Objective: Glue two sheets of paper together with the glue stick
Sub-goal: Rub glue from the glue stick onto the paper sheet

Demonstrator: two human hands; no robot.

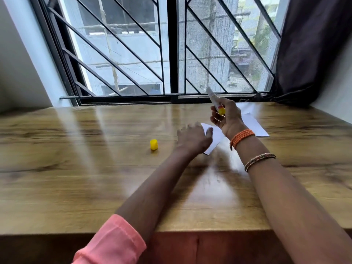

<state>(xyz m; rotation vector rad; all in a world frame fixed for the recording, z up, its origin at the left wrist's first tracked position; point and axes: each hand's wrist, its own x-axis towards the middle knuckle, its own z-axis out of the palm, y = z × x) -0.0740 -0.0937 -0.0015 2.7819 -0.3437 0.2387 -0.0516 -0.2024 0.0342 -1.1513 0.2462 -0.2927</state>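
Observation:
My right hand (227, 116) grips a glue stick (216, 102) with a white body and yellow base, raised above the table with its uncapped tip pointing up and away. My left hand (194, 140) rests flat on a small white sheet of paper (214, 140), partly covering it. A second white sheet (253, 123) lies just behind my right wrist, partly hidden by it. The yellow cap (154, 144) of the glue stick stands on the table to the left of my left hand, apart from it.
The wooden table (76, 168) reaches a barred window (171, 54) at the back. A dark curtain (312, 50) hangs at the far right. The table's front edge (190, 232) runs under my forearms.

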